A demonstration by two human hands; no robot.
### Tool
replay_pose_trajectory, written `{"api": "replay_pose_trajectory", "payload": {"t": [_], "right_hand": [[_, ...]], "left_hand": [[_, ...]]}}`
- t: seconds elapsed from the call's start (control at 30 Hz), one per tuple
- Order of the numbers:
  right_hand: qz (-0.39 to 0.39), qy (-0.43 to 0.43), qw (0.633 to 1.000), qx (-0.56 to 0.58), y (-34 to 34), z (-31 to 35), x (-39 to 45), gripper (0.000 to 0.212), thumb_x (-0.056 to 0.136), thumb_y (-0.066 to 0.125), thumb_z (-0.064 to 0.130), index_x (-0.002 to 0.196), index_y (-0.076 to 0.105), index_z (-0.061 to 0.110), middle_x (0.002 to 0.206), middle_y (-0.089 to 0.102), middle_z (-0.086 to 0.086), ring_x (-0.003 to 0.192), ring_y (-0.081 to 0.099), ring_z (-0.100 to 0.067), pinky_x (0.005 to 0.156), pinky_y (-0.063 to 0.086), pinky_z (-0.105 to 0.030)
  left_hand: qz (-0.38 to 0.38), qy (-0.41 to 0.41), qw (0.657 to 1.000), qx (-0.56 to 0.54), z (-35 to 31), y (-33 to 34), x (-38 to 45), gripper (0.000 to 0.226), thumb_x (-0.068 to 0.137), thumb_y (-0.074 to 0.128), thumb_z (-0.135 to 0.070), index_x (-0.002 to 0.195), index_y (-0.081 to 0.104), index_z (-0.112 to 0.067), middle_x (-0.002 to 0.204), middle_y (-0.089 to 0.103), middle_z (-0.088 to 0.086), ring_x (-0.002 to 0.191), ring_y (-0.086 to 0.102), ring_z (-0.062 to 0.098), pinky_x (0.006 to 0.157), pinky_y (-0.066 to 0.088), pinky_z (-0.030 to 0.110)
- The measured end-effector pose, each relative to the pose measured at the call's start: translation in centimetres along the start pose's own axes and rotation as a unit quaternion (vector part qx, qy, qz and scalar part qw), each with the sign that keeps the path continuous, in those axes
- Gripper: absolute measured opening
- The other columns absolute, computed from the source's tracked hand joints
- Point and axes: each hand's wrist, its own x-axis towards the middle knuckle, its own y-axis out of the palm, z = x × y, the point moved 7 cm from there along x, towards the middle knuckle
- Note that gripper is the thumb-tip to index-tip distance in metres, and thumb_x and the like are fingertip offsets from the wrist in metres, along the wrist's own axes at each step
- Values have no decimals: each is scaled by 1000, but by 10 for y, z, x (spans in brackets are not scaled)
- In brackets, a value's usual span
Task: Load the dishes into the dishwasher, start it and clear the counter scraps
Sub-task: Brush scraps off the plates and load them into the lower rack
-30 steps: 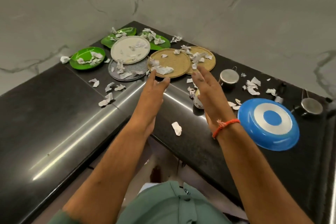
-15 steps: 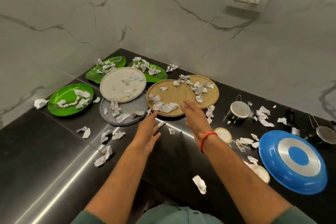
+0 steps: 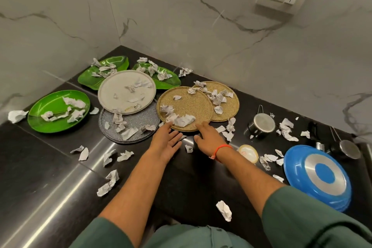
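Right now the fingers of both hands are straight and loosely spread, pinching nothing: the left hand [image 3: 167, 143] lies palm-up with its fingertips at the near rim of the round tan woven plate [image 3: 187, 104], and the right hand [image 3: 205, 139] reaches palm-down so its fingertips touch that same near rim. Crumpled white paper scraps [image 3: 184, 120] lie on this plate just beyond the fingers. Behind it to the right a second tan woven plate [image 3: 229, 104] is partly covered by the first; to the left sit a white round plate [image 3: 122, 90] stacked on a grey speckled plate [image 3: 141, 127], and green leaf-shaped plates [image 3: 54, 104] further left and far. Right of the hands stand a small steel cup [image 3: 261, 125] and an upturned blue bowl [image 3: 298, 169]. Judging by the black stone counter [image 3: 40, 177], the task has barely started: every dish is still out, scraps are everywhere, and no dishwasher is in view.
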Motion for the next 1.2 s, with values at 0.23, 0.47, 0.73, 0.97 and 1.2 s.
{"api": "replay_pose_trajectory", "payload": {"t": [0.23, 0.47, 0.73, 0.97, 1.2], "right_hand": [[-16, -37, 999, -20, 3, 4, -7, 62, 104, 46, 29, 160, 21, 16, 169, 9, -7, 155, 10, -24, 125, 13, -36], [-77, -78, 993, 31, -8, 13, -16, 59, 102, 49, 25, 158, 28, 24, 167, 19, 0, 153, 18, -20, 122, 19, -32], [-175, -58, 970, 157, -33, 6, -17, 55, 100, 54, 26, 153, 39, 27, 163, 29, 0, 151, 23, -18, 123, 22, -36], [-241, -35, 947, 210, -62, -4, -20, 49, 100, 57, 23, 148, 46, 23, 152, 43, -1, 141, 39, -18, 112, 29, -27], [-255, -38, 934, 248, -70, 11, -14, 49, 100, 55, 32, 148, 45, 30, 154, 41, -2, 142, 40, -23, 115, 38, -51]], "left_hand": [[-17, 10, 1000, 17, -4, 3, 10, 25, 100, 61, -33, 118, 62, -16, 93, 61, 1, 77, 62, 12, 63, 46, 25], [-59, 111, 986, 109, -29, 9, 18, 11, 100, 61, -29, 98, 66, -19, 78, 59, -4, 60, 52, 8, 54, 40, 23], [-121, 351, 915, 155, -86, 14, -10, 30, 100, 60, -33, 75, 70, -19, 67, 65, -8, 63, 56, 7, 62, 45, 27], [-147, 473, 851, 174, -121, 13, -35, 37, 101, 58, -35, 67, 58, -20, 53, 46, -14, 53, 38, 2, 52, 32, 22], [-181, 554, 784, 214, -145, 16, -58, 32, 101, 57, -37, 71, 53, -25, 84, 47, 7, 64, 42, -3, 60, 33, 13]]}}
